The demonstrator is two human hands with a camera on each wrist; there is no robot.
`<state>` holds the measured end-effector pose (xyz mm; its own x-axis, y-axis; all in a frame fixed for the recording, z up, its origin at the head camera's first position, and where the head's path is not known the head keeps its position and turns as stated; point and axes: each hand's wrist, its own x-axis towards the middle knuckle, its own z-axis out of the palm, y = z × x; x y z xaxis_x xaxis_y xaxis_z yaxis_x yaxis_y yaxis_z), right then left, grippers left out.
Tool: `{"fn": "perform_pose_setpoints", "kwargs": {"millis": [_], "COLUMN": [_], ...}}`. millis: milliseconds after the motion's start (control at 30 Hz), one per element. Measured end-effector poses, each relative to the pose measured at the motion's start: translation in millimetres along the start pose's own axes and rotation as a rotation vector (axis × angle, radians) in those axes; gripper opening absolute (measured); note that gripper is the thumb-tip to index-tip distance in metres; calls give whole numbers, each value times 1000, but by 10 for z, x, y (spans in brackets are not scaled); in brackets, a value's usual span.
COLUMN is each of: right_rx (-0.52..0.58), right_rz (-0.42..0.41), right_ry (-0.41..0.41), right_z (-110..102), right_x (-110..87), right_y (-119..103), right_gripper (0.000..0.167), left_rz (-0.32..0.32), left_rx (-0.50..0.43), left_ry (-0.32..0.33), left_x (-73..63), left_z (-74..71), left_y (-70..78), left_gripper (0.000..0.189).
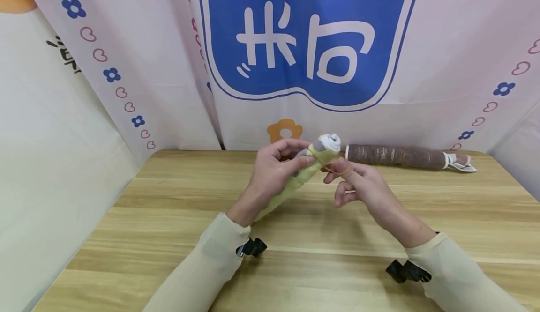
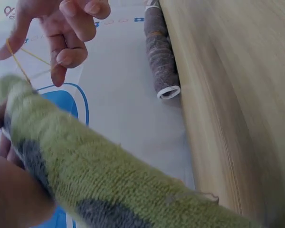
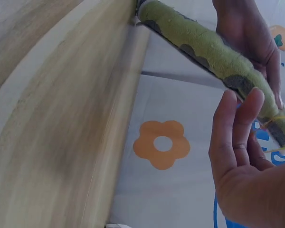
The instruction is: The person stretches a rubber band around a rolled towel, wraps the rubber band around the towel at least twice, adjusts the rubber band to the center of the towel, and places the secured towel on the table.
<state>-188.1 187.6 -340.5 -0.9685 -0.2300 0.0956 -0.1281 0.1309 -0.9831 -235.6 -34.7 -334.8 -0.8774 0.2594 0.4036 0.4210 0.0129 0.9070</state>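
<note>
My left hand (image 1: 272, 169) grips a rolled green-and-grey towel (image 1: 291, 185) near its upper end, thumb on the near side. The roll is held tilted above the table, its white coiled end pointing up and away. A thin yellow rubber band (image 2: 17, 61) passes round that end and is stretched out toward my right hand (image 1: 367, 185). The thumb and a finger of the right hand hold the stretched band, while its other fingers are bent loosely beside the roll. In the right wrist view, the towel (image 3: 199, 45) shows along most of its length.
A dark brown roll (image 1: 396, 156) in clear wrapping, with white ends, lies along the back of the wooden table (image 1: 168, 237). Behind the table hangs a white printed cloth (image 1: 249, 120) with a blue sign. Small black devices (image 1: 253, 247) sit at both wrists.
</note>
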Motion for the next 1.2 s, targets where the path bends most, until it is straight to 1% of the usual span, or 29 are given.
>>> {"fn": "perform_pose_setpoints", "kwargs": {"millis": [67,133,267,400,533,633,800,900,967,1067,1200], "right_rx": [2,-10,-37,-54,-102,-161,-277,-366,-432,-526,-607], "right_rz": [-19,-33,-10,12,0,-6,-38,-70,-88,-118,-142], "right_ry": [-15,-27,-42,-56,-62,-62,-28,-8,-8,-15,-37], "right_z": [-21,-36,-43,-45,-66,-83,-98,-77,-53,-22,0], "right_x": [3,7,27,43,36,28,16,25,34,37,24], "right_y": [5,3,-7,15,32,25,7,9,16,24,20], "right_gripper": [66,69,85,94,96,98,97,101,104,101,97], "left_rz": [17,39,98,164,200,248,414,483,517,570,605], "left_rx": [5,32,99,152,231,333,566,666,703,742,749], "left_ry": [-64,-114,-189,-247,-271,-284,-293,-295,-299,-302,-316], "left_x": [3,7,17,24,34,41,50,36,20,-6,-39], "left_z": [-17,-37,-80,-112,-131,-129,-92,-57,-32,7,50], "left_y": [-6,-15,-39,-60,-64,-51,-35,-30,-26,-28,-53], "left_gripper": [22,21,19,18,17,16,17,19,21,25,29]}}
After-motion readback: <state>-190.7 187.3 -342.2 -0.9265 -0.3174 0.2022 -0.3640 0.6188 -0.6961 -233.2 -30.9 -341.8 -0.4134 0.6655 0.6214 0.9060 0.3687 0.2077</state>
